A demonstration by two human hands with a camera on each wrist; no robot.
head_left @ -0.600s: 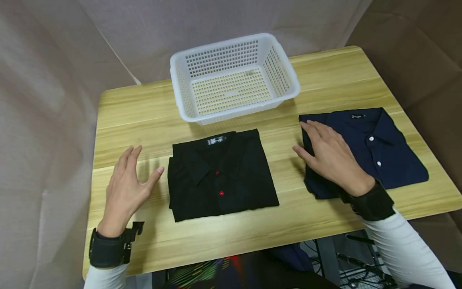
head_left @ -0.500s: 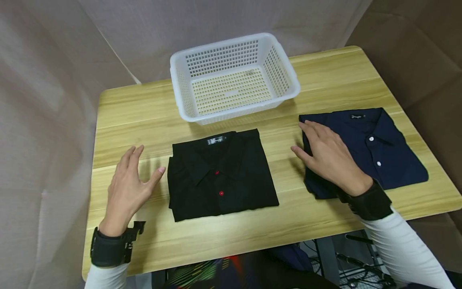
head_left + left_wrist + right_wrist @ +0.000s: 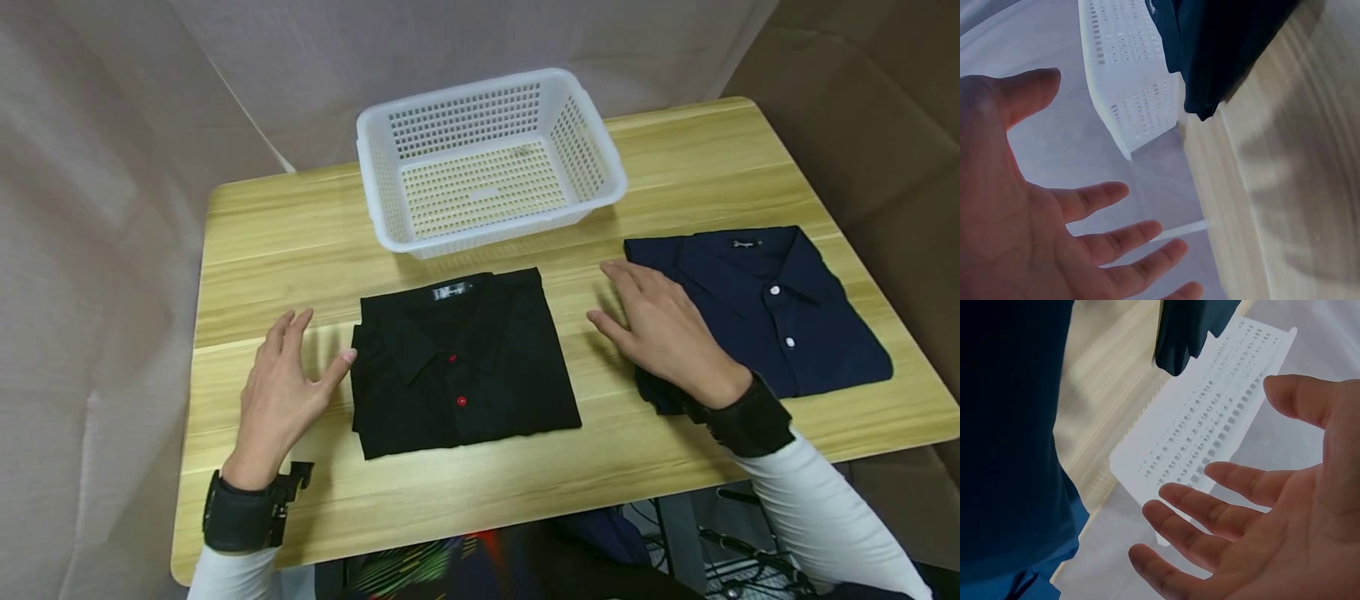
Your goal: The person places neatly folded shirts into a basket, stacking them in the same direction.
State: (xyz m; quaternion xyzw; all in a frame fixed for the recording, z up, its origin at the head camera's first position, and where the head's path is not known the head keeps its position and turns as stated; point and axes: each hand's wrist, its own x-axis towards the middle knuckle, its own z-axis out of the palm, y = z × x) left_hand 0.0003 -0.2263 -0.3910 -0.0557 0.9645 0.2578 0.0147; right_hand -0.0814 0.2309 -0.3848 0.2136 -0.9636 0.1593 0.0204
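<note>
A folded black shirt (image 3: 495, 367) with red buttons lies flat in the middle of the table. Just left of it, my left hand (image 3: 281, 392) hovers with fingers spread, thumb tip close by the shirt's left edge. To the right lies a folded navy shirt (image 3: 735, 292) with white buttons. My right hand (image 3: 663, 325) is held over its left side, fingers reaching past that edge and covering part of the cloth. Both palms show bare in the wrist views, the left palm (image 3: 1029, 237) and the right palm (image 3: 1285, 531) holding nothing.
A white perforated plastic basket (image 3: 495, 231) with nothing in it stands at the back of the wooden table (image 3: 262, 242). Grey fabric (image 3: 97, 292) hangs behind and to the left. Below the front edge are dark cables and a metal frame (image 3: 682, 525).
My right hand has shifted left, off part of the navy shirt and toward the black one. The left hand has moved slightly right, closer to the black shirt. Both shirts lie as before.
</note>
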